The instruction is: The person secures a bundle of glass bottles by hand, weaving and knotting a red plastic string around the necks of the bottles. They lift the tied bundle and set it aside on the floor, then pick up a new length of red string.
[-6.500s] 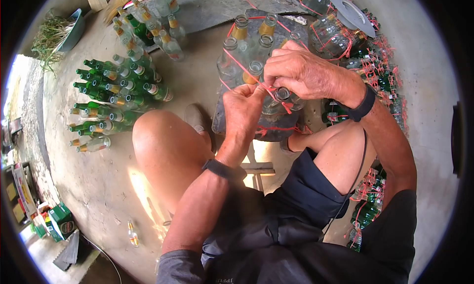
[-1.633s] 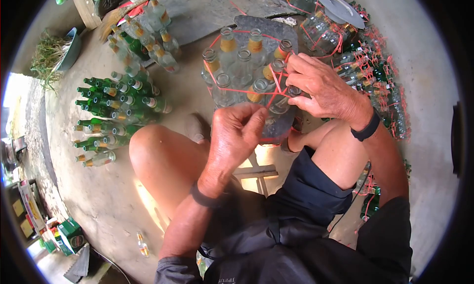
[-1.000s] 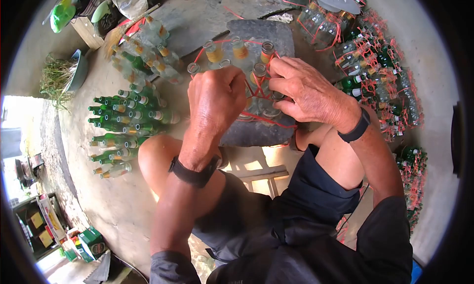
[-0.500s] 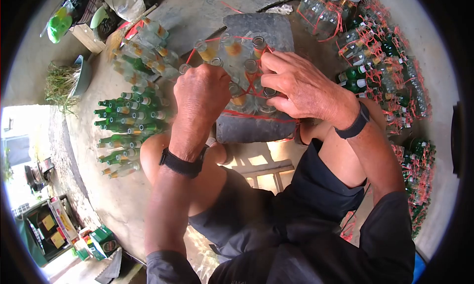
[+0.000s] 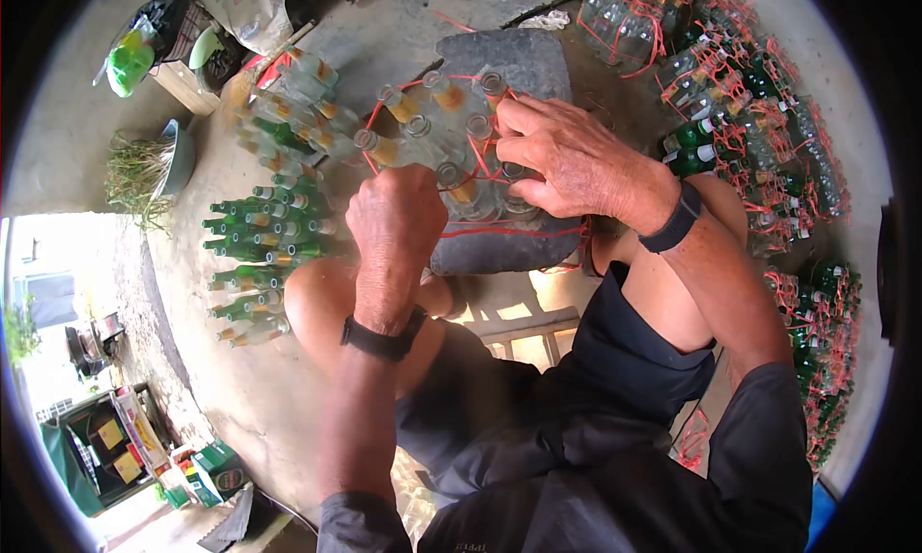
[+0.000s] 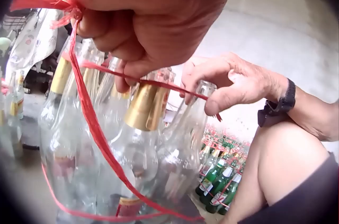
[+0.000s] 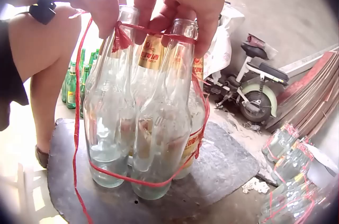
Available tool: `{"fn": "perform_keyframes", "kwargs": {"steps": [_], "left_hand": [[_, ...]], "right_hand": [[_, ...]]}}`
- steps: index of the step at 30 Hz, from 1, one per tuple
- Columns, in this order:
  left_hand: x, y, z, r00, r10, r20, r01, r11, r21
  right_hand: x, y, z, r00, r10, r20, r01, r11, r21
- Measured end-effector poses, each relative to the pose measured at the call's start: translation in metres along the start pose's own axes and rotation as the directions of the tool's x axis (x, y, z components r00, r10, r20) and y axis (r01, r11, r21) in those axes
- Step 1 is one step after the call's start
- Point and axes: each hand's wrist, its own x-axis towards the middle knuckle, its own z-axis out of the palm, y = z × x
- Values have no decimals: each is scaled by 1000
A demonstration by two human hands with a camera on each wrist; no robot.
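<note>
Several clear glass bottles [image 7: 159,123] stand upright in a cluster on a dark slab [image 5: 504,250], some with gold neck labels. Red plastic twine [image 6: 98,128] runs round their lower bodies and between their necks. My left hand [image 5: 396,221] is a fist at the cluster's near left side, gripping the twine; a knotted, frayed end sticks out beside the thumb in the left wrist view. My right hand [image 5: 586,164] lies over the right side, thumb and curled fingers gripping bottle necks where the twine passes. Its fingertips are partly hidden behind the glass in the right wrist view.
Green bottles [image 5: 259,231] and more clear bottles [image 5: 307,111] stand on the floor to the left. Twine-bound bundles [image 5: 759,159] line the right wall. My bare knees flank the slab. A parked scooter [image 7: 257,83] shows in the right wrist view.
Both hands were close together at the twine by the near bottles. The left hand has since drawn left and closed into a fist, while the right has stayed over the necks. The head view has shifted.
</note>
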Motion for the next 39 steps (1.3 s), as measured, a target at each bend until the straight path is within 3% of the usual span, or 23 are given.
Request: {"fn": "perform_keyframes", "kwargs": {"steps": [5, 8, 12, 21, 30, 32, 39], "left_hand": [[-6, -3, 6, 981, -194, -6, 182, 929, -321], [-7, -10, 13, 963, -249, 99, 266, 850, -455], [-12, -1, 14, 940, -326, 102, 327, 768, -550], [-30, 23, 31, 915, -399, 60, 330, 657, -678], [-45, 26, 42, 916, -401, -21, 219, 544, -810], [-53, 27, 51, 913, -397, -93, 120, 479, -869], [-67, 31, 42, 905, -424, -15, 190, 436, -880]], "right_hand": [[-3, -4, 3, 999, 27, -17, -28, 999, -35], [-3, -2, 3, 999, 10, -41, -12, 999, -30], [1, 2, -3, 1000, 6, 11, -6, 1000, 0], [5, 8, -17, 1000, 10, 17, -11, 998, 58], [2, 9, -15, 998, 50, 28, -51, 998, 43], [2, 9, -15, 998, 47, 38, -49, 998, 47], [1, 7, -16, 995, 77, 68, -80, 996, 31]]}}
